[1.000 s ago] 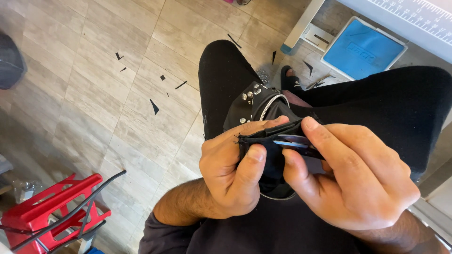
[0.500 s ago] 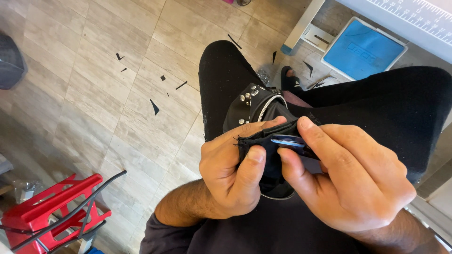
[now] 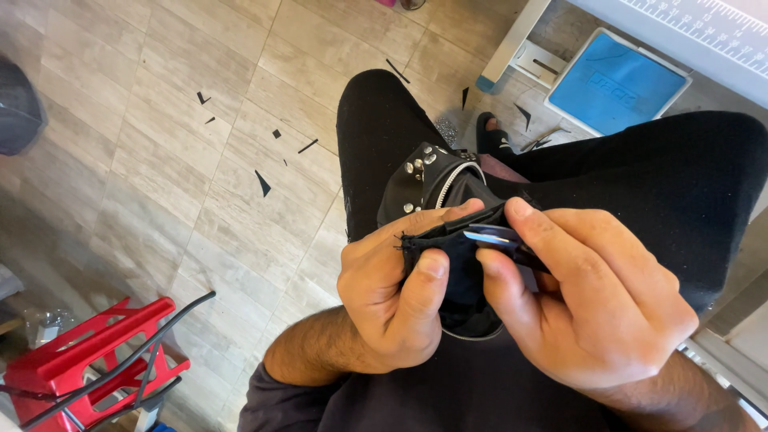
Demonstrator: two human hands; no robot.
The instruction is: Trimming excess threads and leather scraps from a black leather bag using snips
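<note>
Both hands hold one piece of black fabric [image 3: 456, 264] over the person's lap, above the tiled floor [image 3: 160, 160]: the left hand [image 3: 392, 296] pinches its frayed left edge between thumb and fingers, and the right hand [image 3: 592, 304] clamps a small shiny blue-silver blade-like tool [image 3: 492, 236] against the cloth just beside it. The tool's long axis runs roughly left to right, its tip pointing toward the left hand, which is touching the same fold. A studded black piece with a zipper [image 3: 428, 180] lies just beyond the hands on the knee.
</note>
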